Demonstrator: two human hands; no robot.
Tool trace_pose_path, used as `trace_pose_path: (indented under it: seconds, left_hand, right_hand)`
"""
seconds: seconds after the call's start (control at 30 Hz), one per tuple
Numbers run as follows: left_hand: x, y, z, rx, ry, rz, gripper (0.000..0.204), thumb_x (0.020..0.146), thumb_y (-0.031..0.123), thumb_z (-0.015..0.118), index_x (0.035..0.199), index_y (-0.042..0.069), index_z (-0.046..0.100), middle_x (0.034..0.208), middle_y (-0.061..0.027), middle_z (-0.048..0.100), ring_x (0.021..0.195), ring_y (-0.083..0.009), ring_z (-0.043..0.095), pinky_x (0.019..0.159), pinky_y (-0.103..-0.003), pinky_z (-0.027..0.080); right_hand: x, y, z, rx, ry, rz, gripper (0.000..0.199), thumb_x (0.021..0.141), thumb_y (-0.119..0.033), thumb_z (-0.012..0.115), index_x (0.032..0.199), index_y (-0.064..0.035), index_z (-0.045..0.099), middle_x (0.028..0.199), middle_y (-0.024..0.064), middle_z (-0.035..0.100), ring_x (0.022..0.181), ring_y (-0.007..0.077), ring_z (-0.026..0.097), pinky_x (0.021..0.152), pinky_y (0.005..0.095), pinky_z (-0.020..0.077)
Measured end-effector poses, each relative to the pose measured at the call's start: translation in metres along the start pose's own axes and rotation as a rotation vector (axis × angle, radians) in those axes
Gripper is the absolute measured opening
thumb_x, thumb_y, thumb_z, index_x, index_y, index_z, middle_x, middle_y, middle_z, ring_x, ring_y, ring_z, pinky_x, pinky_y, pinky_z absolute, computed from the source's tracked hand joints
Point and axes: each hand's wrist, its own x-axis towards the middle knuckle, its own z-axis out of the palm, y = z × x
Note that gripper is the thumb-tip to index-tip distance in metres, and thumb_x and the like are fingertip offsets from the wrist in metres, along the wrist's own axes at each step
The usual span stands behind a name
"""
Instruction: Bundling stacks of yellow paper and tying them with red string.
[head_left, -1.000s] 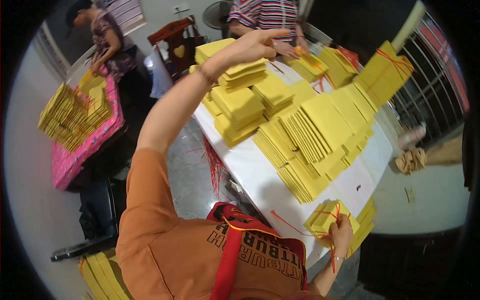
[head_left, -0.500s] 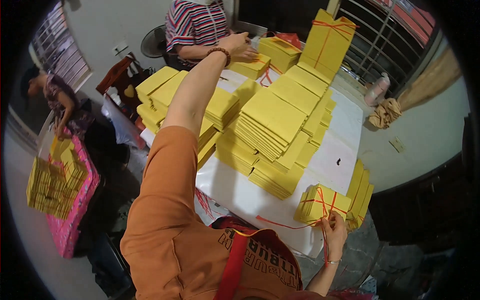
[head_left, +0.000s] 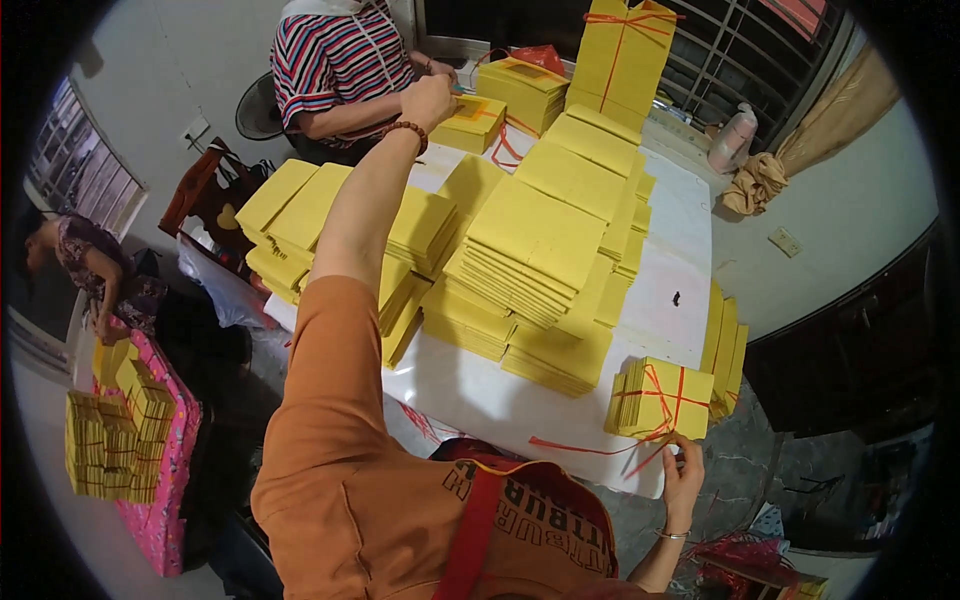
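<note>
At lower right, the right hand (head_left: pixel 684 475) curls, thumb and fingers slightly parted, at a red ribbon (head_left: pixel 679 399); I cannot tell whether they pinch it. The ribbon crosses a thick, blocky yellow paper bundle (head_left: pixel 694 385) on the white table (head_left: pixel 650 330), one end trailing left. The left hand (head_left: pixel 427 103), upper centre, is curled, contents hidden.

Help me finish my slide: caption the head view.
Left hand stretched across a white table of stacked rectangular yellow packets, right hand at a yellow block-shaped bundle tied with red string.
</note>
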Motion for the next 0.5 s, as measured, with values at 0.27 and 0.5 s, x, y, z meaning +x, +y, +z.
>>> trace_pose_path:
  seconds: [0.27,0.5]
  left_hand:
    - [-0.008,-0.009,-0.035,0.179,0.415,0.005,0.030,0.071,0.026,0.063,0.098,0.014,0.059,0.095,-0.0071,0.057,0.092,-0.0262,0.052,0.071,-0.041,0.042]
    - [-0.018,-0.028,-0.062,0.120,0.466,-0.042,0.034,0.072,0.013,0.052,0.105,0.010,0.058,0.099,-0.0127,0.058,0.096,-0.0297,0.054,0.081,-0.042,0.044]
  right_hand:
    - [0.012,0.018,-0.014,-0.024,-0.008,-0.050,0.029,0.082,-0.022,0.058,0.103,-0.0010,0.056,0.088,0.0112,0.054,0.067,0.0204,0.053,0.061,0.0300,0.0428]
    - [0.036,0.031,-0.019,0.010,-0.063,-0.078,0.028,0.081,-0.018,0.059,0.102,0.0005,0.057,0.086,0.0123,0.055,0.068,0.0197,0.054,0.061,0.0307,0.0433]
